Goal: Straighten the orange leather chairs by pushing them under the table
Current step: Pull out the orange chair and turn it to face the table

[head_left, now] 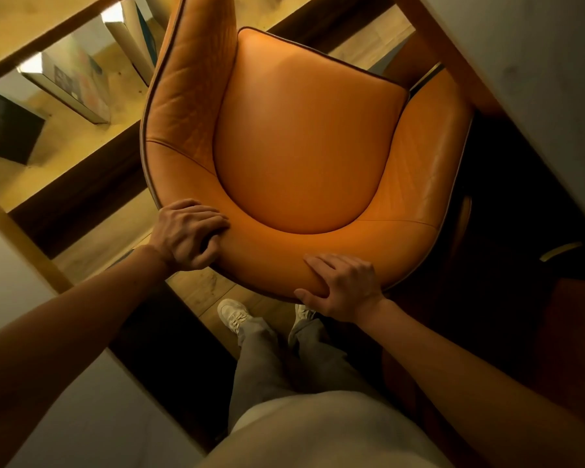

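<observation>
Push step in hand: my left hand (188, 233) and right hand (343, 287) are both curled over the backrest rim of the orange chair (304, 140). Its seat is ahead of the grip, with the table (527, 69) edge beyond-right. Next likely needs an even shove angled right. Count: one chair for certain, and an orange shape past the right hand that may be a second.

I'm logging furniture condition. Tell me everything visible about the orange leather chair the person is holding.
The orange leather chair, seen from above, is a tub shape: a smooth rounded seat cushion wrapped by a one-piece curved back and arms, edged with dark piping. The leather looks glossy, with creases on one arm. It stands upright; its base is hidden. The left hand and right hand each grip the top rim of the back.
</observation>
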